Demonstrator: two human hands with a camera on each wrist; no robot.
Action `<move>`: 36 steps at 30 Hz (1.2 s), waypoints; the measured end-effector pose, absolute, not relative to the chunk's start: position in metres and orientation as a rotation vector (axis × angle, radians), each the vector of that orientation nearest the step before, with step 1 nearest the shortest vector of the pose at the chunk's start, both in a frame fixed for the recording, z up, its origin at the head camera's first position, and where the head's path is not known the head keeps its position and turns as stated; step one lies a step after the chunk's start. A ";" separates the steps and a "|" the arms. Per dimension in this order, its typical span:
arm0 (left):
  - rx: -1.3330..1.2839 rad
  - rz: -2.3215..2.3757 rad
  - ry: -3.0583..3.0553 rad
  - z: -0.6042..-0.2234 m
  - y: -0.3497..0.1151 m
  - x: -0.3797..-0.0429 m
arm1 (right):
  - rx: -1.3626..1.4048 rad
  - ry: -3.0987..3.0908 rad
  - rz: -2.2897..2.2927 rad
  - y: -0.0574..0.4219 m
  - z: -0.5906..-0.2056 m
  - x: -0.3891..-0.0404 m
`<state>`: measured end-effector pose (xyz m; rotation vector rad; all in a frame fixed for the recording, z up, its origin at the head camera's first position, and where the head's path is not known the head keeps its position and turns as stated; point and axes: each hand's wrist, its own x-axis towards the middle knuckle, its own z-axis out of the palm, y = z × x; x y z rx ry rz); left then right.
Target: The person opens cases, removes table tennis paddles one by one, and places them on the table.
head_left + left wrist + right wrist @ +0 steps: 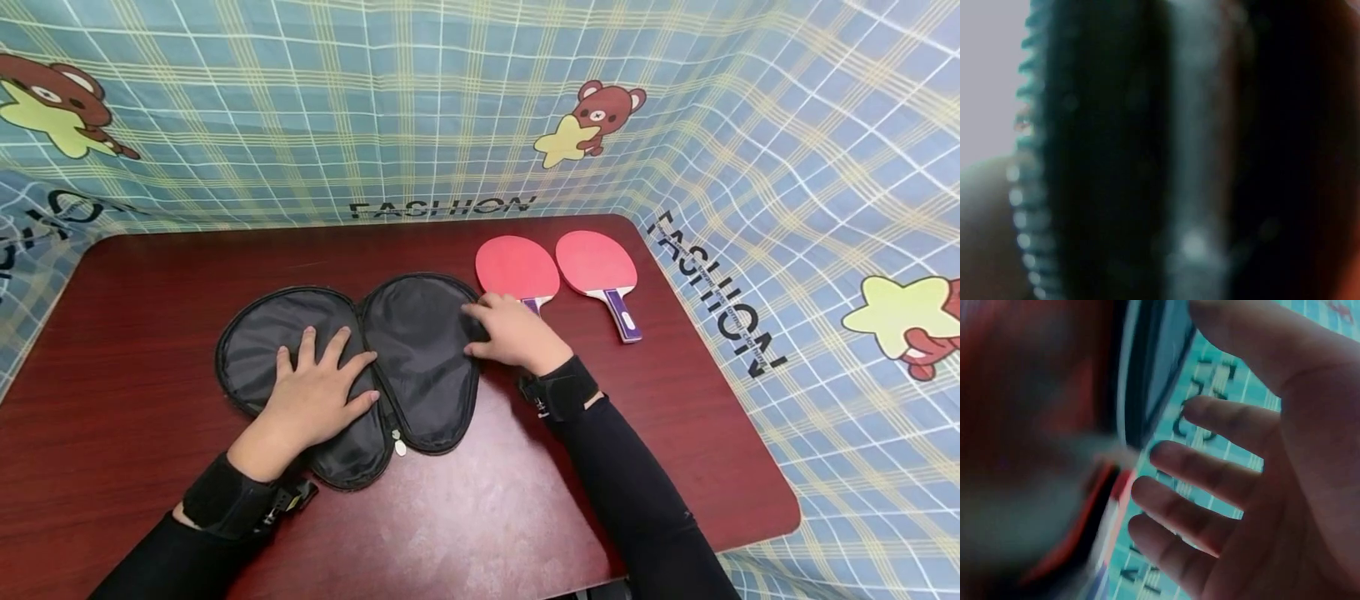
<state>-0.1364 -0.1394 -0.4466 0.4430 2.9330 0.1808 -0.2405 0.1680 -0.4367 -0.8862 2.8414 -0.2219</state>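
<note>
A black zippered case (420,358), shaped like a table tennis paddle cover, lies spread apart with its two halves side by side on the table. My left hand (318,396) rests on the left half, fingers spread. At the outer edge of the right half is my right hand (517,333), its fingers loosely bent; in the right wrist view this hand (1241,481) holds nothing, and its thumb is close to the case edge (1141,381), contact unclear. A pale zipper pull (399,444) hangs at the near end of the fold. The left wrist view is blurred, with zipper teeth (1029,187) visible.
Two red table tennis paddles (517,265) (597,262) lie at the back right, the nearer one's handle partly behind my right hand. The dark red table (135,375) has rounded corners. Checked cloth (450,100) with bear prints hangs around its back and sides.
</note>
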 end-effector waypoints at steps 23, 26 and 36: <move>-0.165 0.443 2.737 -0.418 -0.252 -0.168 | -0.881 2.801 -0.156 0.161 -0.442 -0.232; -0.161 0.432 2.727 -0.419 -0.252 -0.169 | -0.888 2.802 -0.157 0.161 -0.442 -0.233; -0.155 0.428 2.722 -0.420 -0.253 -0.169 | -0.906 2.799 -0.153 0.160 -0.441 -0.234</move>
